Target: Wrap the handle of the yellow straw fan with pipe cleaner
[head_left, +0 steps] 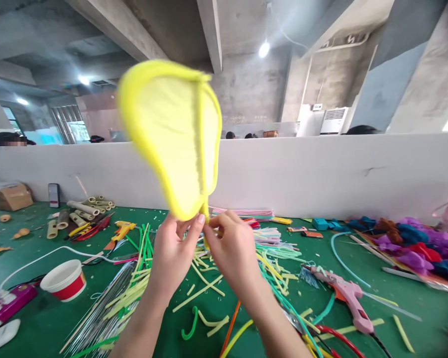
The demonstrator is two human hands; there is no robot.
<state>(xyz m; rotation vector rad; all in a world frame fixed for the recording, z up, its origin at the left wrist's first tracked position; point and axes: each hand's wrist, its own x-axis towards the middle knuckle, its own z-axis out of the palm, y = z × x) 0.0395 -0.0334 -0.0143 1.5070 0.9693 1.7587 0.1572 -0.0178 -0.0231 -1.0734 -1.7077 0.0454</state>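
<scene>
A yellow petal-like piece [164,134], sheer inside with a thick fuzzy edge and a fuzzy strip down its length, stands upright above my hands, its outline blurred. My left hand [176,251] pinches the narrow base where the stem begins. Just beside it, the fingers of my right hand [233,243] are closed round the short yellow stem [206,219]. The fingertips of both hands nearly meet there. Beneath them, cut pale yellow strips [205,286] and a green hooked piece [189,323] lie on the green table.
A pink glue gun [343,293] and red-handled pliers [332,335] lie right. Left are a paper cup [65,281], metal wires [104,308], a yellow glue gun [122,232] and a purple power strip [13,306]. A white partition [321,174] rises behind; colourful fabric pieces [414,246] lie far right.
</scene>
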